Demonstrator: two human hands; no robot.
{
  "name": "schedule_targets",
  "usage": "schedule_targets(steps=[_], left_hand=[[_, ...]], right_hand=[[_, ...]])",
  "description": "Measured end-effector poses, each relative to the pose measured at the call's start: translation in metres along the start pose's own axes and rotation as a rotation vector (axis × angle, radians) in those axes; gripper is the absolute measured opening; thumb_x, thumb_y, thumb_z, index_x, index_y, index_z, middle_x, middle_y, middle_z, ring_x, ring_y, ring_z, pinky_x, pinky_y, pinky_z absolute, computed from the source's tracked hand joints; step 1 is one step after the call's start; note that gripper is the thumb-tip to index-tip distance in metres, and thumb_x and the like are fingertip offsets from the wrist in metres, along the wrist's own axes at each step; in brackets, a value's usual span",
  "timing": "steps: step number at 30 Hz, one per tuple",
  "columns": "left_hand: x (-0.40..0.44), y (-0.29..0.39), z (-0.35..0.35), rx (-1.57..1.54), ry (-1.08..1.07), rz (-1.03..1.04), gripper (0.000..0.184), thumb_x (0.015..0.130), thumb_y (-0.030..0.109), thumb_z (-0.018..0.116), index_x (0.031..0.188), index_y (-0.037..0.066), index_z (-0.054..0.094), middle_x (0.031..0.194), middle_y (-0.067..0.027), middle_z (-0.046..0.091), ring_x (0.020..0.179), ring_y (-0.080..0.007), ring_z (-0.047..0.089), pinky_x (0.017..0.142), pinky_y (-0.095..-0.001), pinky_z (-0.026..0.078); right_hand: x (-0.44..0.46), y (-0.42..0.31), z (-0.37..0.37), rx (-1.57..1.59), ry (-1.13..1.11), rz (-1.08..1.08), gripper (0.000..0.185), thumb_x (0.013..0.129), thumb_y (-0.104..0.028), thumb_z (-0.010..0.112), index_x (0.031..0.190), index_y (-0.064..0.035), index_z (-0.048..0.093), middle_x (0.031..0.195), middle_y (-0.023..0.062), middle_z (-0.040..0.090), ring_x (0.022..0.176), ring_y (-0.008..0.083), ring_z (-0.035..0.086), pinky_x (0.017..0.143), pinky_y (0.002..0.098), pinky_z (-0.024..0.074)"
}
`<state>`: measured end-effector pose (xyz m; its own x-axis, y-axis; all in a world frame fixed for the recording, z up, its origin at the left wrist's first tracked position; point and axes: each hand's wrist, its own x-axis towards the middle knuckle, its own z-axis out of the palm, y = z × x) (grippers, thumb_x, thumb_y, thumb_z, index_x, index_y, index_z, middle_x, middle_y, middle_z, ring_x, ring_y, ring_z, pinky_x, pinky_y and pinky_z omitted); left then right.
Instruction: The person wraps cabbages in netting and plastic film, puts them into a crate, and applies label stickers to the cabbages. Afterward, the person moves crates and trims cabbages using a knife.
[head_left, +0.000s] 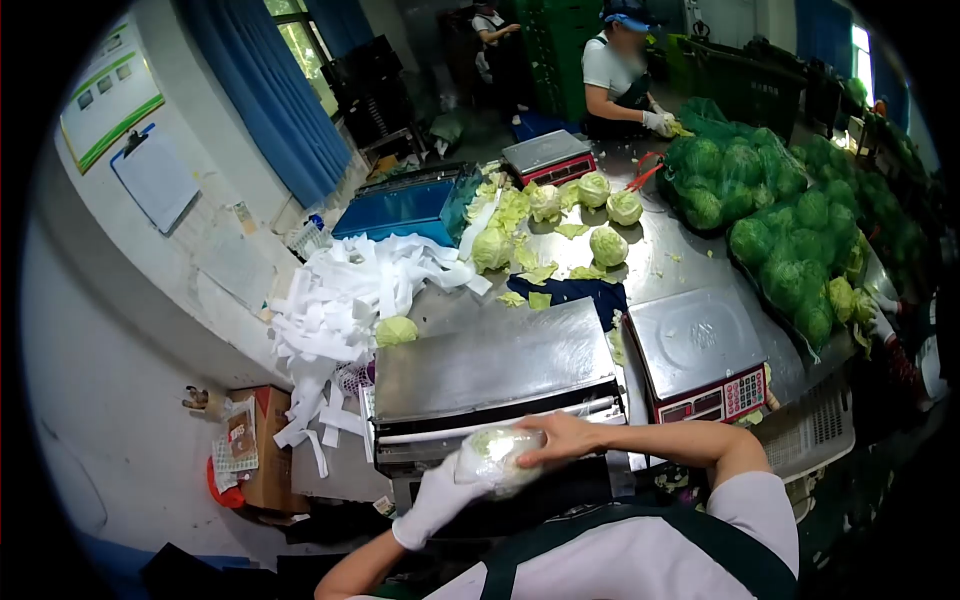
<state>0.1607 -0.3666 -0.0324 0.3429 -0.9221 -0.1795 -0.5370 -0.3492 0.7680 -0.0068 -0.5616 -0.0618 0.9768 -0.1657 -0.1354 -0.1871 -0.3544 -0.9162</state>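
A cabbage in clear film (498, 458) is held between both hands, in front of the film roller of a metal wrapping machine (500, 360). My left hand (442, 503), in a white glove, closes round its left and lower side. My bare right hand (562, 440) grips it from the right, thumb and fingers on the film. Right of the machine stands a red scale (695, 335) with a steel plate and keypad. Several unwrapped cabbages (608, 246) and loose leaves lie on the steel table (655, 270) beyond the machine.
White strips (350, 290) are heaped at the left. Green net bags of cabbages (740, 165) lie at the right. Behind them are a second scale (547, 158), a blue container (405, 210) and a co-worker (615, 85). Another person's gloved hand (881, 325) shows at far right.
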Motion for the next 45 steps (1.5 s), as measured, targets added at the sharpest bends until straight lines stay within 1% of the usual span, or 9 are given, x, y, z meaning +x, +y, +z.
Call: schedule_targets(steps=[3, 9, 16, 21, 27, 34, 36, 40, 45], left_hand=[[-0.040, 0.003, 0.009, -0.349, -0.277, -0.501, 0.058, 0.082, 0.050, 0.056, 0.112, 0.001, 0.054, 0.073, -0.0054, 0.062, 0.052, -0.0079, 0.057, 0.045, -0.0200, 0.045], [-0.025, -0.047, 0.051, -0.971, -0.587, -0.578, 0.072, 0.084, 0.066, 0.021, 0.137, 0.017, 0.025, 0.132, -0.0080, 0.041, 0.113, -0.0243, 0.049, 0.078, -0.0336, 0.050], [-0.070, -0.102, 0.079, -0.879, -0.076, -0.622, 0.064, 0.088, 0.061, 0.027, 0.109, 0.008, 0.057, 0.073, -0.0017, 0.060, 0.054, -0.0072, 0.054, 0.047, -0.0195, 0.041], [-0.078, -0.068, 0.086, -0.426, 0.513, -0.169, 0.020, 0.090, 0.015, 0.046, 0.087, -0.001, 0.059, 0.056, -0.0031, 0.052, 0.049, -0.0064, 0.048, 0.046, -0.0235, 0.038], [-0.032, -0.106, 0.113, 0.610, 0.477, 0.036, 0.015, 0.086, 0.021, 0.049, 0.090, 0.009, 0.059, 0.075, -0.0069, 0.058, 0.063, -0.0266, 0.059, 0.052, -0.0358, 0.048], [-0.005, -0.071, 0.151, -0.345, 0.649, 0.371, 0.018, 0.088, 0.016, 0.052, 0.097, 0.001, 0.059, 0.094, -0.0116, 0.059, 0.088, -0.0204, 0.057, 0.077, -0.0262, 0.045], [-0.022, -0.024, 0.142, -1.545, 0.197, -0.067, 0.029, 0.092, 0.013, 0.042, 0.115, 0.000, 0.052, 0.115, -0.0078, 0.052, 0.104, -0.0164, 0.051, 0.093, -0.0289, 0.040], [-0.049, -0.031, 0.135, -1.592, -0.469, -0.070, 0.029, 0.092, 0.012, 0.037, 0.113, 0.000, 0.054, 0.110, -0.0067, 0.057, 0.099, -0.0134, 0.055, 0.087, -0.0269, 0.044], [-0.060, -0.020, 0.159, -1.344, -0.271, 0.059, 0.027, 0.091, 0.015, 0.042, 0.111, 0.002, 0.054, 0.104, -0.0052, 0.058, 0.096, -0.0135, 0.054, 0.085, -0.0259, 0.043]], right_hand=[[-0.019, 0.001, 0.035, 0.244, -0.289, 0.331, 0.074, 0.076, -0.064, 0.052, 0.111, 0.0008, 0.053, 0.072, 0.0122, 0.063, 0.055, 0.0148, 0.061, 0.046, 0.0243, 0.0489], [-0.018, 0.045, 0.081, 0.644, -0.362, 0.629, 0.081, 0.080, -0.070, 0.033, 0.097, 0.0043, 0.060, 0.065, 0.0113, 0.059, 0.048, 0.0115, 0.055, 0.037, 0.0197, 0.0417], [-0.081, 0.040, 0.083, 0.247, 0.102, 0.353, 0.059, 0.082, -0.057, 0.051, 0.064, -0.0019, 0.062, 0.062, 0.0050, 0.059, 0.056, 0.0120, 0.055, 0.056, 0.0278, 0.0444], [-0.079, 0.065, 0.101, 0.225, 0.715, 0.237, 0.045, 0.082, -0.029, 0.062, 0.050, -0.0014, 0.047, 0.044, 0.0055, 0.040, 0.044, 0.0080, 0.038, 0.040, 0.0294, 0.0291], [-0.062, 0.085, 0.104, -0.566, 0.709, -0.062, 0.026, 0.077, -0.017, 0.060, 0.056, -0.0052, 0.052, 0.054, 0.0113, 0.053, 0.045, 0.0283, 0.052, 0.042, 0.0367, 0.0389], [-0.056, 0.095, 0.100, -0.579, 0.587, -0.330, 0.018, 0.074, -0.014, 0.062, 0.066, -0.0072, 0.047, 0.060, 0.0078, 0.050, 0.050, 0.0260, 0.052, 0.042, 0.0361, 0.0391], [-0.054, 0.082, 0.095, -0.482, 0.667, -0.509, 0.027, 0.070, -0.009, 0.067, 0.058, -0.0049, 0.044, 0.052, 0.0084, 0.043, 0.042, 0.0251, 0.044, 0.039, 0.0342, 0.0355], [-0.030, -0.022, 0.046, -0.171, 0.486, -1.043, 0.029, 0.063, -0.016, 0.074, 0.060, -0.0037, 0.048, 0.059, 0.0085, 0.054, 0.045, 0.0178, 0.050, 0.038, 0.0277, 0.0361], [-0.017, -0.068, 0.075, 0.288, -0.450, -0.807, 0.012, 0.063, -0.012, 0.059, 0.068, -0.0014, 0.060, 0.102, 0.0179, 0.061, 0.068, 0.0201, 0.054, 0.058, 0.0296, 0.0408]])
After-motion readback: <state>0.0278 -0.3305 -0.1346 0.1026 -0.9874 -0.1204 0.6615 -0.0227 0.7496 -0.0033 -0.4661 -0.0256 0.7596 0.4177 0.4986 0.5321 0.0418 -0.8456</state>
